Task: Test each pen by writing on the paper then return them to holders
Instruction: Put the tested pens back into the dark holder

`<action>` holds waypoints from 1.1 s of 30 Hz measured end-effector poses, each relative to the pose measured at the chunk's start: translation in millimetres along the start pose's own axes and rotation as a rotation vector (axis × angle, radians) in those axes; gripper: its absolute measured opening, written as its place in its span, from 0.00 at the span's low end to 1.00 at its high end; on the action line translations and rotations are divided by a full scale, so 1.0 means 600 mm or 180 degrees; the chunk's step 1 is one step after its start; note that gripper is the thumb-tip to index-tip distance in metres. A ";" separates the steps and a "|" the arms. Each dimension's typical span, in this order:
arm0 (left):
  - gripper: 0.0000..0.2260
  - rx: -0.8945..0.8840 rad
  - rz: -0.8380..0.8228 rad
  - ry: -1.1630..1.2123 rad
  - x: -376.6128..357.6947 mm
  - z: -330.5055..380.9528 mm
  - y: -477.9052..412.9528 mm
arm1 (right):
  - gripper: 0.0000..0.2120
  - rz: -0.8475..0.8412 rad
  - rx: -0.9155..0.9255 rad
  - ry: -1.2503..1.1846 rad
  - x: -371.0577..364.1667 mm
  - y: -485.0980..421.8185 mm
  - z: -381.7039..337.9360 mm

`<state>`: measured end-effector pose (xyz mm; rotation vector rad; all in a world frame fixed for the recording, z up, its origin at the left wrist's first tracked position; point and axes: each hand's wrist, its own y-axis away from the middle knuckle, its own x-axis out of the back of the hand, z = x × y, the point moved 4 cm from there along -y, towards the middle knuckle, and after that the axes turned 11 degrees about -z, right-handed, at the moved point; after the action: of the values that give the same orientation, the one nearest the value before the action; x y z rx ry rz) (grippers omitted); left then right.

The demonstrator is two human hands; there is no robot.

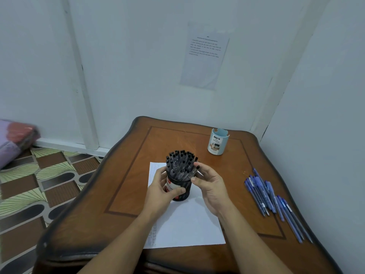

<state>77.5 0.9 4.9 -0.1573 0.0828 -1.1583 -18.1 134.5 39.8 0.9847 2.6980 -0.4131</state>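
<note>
Pens [180, 165] half-hidden inside black holder [180, 192]

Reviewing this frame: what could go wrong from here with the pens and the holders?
The black holder is crammed with black pens. The right hand pinches one black pen at the rim, and pulling it may drag neighbours out or tip the holder, though the left hand grips it. The blue pens lie loose near the right edge of the table and might roll off.
</note>
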 end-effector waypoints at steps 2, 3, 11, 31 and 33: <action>0.30 0.0011 -0.0148 0.0005 -0.018 0.001 -0.007 | 0.20 0.0136 0.0065 0.0234 0.022 0.008 -0.005; 0.30 0.0021 -0.0213 0.0019 -0.031 0.000 -0.011 | 0.20 0.0212 0.0089 0.0316 0.034 0.014 -0.009; 0.30 -0.0016 -0.0577 -0.0003 -0.133 -0.002 -0.036 | 0.24 0.0531 0.0349 0.0496 0.133 0.062 -0.032; 0.36 -0.0032 -0.0466 -0.0490 -0.104 -0.004 -0.047 | 0.31 -0.0132 -0.0561 0.1567 0.146 0.067 0.020; 0.35 -0.0070 -0.0394 -0.0516 -0.097 -0.008 -0.054 | 0.31 -0.0130 -0.0584 0.1580 0.146 0.067 0.021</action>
<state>24.2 41.4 4.7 -0.2783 -0.0580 -1.2641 -55.5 211.1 -6.8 1.0966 3.1197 0.0915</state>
